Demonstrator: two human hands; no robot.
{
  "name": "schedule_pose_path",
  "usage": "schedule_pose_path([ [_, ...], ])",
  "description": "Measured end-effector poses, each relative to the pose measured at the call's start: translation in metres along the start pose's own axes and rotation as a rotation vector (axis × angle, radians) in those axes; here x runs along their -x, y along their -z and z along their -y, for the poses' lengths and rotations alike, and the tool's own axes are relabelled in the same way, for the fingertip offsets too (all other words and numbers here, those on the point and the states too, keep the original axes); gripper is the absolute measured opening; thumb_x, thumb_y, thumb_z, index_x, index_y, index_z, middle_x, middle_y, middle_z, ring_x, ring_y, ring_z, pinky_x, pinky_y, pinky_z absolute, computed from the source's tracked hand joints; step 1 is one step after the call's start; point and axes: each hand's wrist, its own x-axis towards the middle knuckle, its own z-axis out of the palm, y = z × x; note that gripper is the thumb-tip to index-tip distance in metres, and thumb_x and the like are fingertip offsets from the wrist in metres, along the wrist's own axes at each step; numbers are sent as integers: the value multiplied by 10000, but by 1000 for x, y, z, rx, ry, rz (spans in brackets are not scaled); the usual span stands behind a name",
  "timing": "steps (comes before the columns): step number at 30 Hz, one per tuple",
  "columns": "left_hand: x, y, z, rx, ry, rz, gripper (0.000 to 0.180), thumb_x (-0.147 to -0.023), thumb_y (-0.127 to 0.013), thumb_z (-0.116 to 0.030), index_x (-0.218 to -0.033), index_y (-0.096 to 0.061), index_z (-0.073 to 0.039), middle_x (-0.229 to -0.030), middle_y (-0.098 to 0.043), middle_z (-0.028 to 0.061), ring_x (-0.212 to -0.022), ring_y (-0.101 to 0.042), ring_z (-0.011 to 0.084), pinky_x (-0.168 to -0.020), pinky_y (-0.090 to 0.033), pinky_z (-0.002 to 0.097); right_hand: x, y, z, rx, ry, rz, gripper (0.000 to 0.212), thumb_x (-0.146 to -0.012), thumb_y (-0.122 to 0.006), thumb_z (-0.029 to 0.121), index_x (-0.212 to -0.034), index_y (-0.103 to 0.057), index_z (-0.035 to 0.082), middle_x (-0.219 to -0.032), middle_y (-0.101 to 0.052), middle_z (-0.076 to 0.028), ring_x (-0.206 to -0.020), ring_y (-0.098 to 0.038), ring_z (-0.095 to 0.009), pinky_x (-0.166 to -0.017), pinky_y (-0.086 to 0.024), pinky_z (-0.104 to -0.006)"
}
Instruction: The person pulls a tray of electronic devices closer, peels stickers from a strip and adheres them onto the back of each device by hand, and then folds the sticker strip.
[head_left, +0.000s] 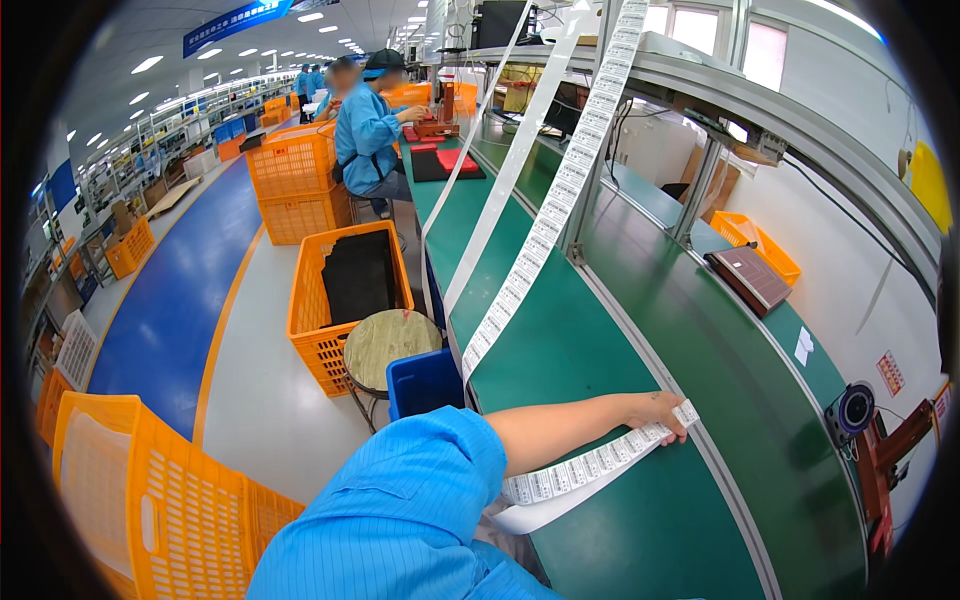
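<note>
My left hand (pixel 657 412) reaches across the green workbench (pixel 580 340) toward its metal rail. Its fingers are closed on the end of a white label strip (pixel 590 464) printed with rows of small barcodes. From the hand, the strip curves back along my forearm, its plain white underside showing below. Another length of label strip (pixel 545 230) hangs from the shelf above down to the bench's near edge, beside a plain white strip (pixel 512 160) and a narrower white strip (pixel 470 140). My right hand is not in view.
Orange crates (pixel 180 500) stand at the lower left; another crate (pixel 318 350) holds black sheets. A round stool (pixel 390 348) and a blue bin (pixel 425 385) sit beside the bench. Further along, a person in blue (pixel 367 135) works near red and black pads (pixel 445 163). A metal shelf (pixel 780 105) runs overhead.
</note>
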Motion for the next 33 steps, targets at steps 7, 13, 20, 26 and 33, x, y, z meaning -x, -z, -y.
schedule_pose_path([
  [7,-2,2,2,-7,-5,1,260,-744,-564,13,-961,-422,5,-790,-560,137,-554,-538,120,-484,-475,248,-1,0,0,16,11,-4,172,-688,-429,46,-844,-412,-26,-517,-506,-139,-417,-509,-223,-413,-473,-337],
  [13,-2,2,2,-35,1,-3,265,-744,-566,6,-963,-416,4,-788,-557,132,-559,-540,122,-486,-478,252,-1,0,-1,29,21,-10,142,-679,-438,46,-798,-427,-30,-513,-506,-137,-415,-511,-220,-408,-473,-330],
  [20,-2,1,2,-15,4,-2,266,-739,-579,-8,-956,-424,0,-783,-560,128,-556,-538,117,-482,-475,249,-2,0,-1,42,33,-16,112,-668,-448,47,-745,-444,-34,-507,-505,-134,-413,-513,-216,-402,-473,-322],
  [26,-1,0,2,-23,-10,10,268,-738,-578,-6,-961,-429,0,-789,-565,132,-553,-538,115,-481,-473,243,-1,-1,-3,55,41,-23,95,-658,-457,48,-700,-458,-37,-502,-504,-131,-411,-514,-213,-398,-473,-315],
  [33,-1,1,1,-38,-10,1,264,-742,-572,-5,-959,-423,5,-796,-563,133,-557,-538,118,-488,-473,249,-7,-6,1,69,54,-27,91,-647,-467,49,-646,-475,-41,-497,-504,-129,-409,-516,-210,-392,-474,-306],
])
